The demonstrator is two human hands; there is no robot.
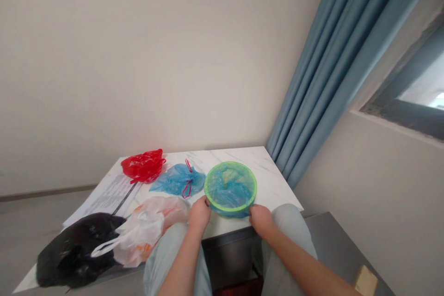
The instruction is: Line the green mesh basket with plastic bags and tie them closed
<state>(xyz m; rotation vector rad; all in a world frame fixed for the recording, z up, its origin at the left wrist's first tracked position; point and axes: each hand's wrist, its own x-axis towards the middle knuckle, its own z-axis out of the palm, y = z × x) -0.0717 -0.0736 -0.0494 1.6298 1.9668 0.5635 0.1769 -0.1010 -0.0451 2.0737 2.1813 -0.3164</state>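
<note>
My left hand and my right hand grip opposite sides of the near edge of a round green-rimmed container, tilting it up from the white marble table. A crumpled blue plastic bag fills its inside. Left of my left hand lies a white-and-orange plastic bag, close to my fingers. A tied blue plastic bag with red ties, a red plastic bag and a black plastic bag lie farther left.
Printed papers lie beneath the bags at the table's left. My knees sit under the near edge. A blue curtain hangs at the table's far right corner, beside a window. A wall stands behind.
</note>
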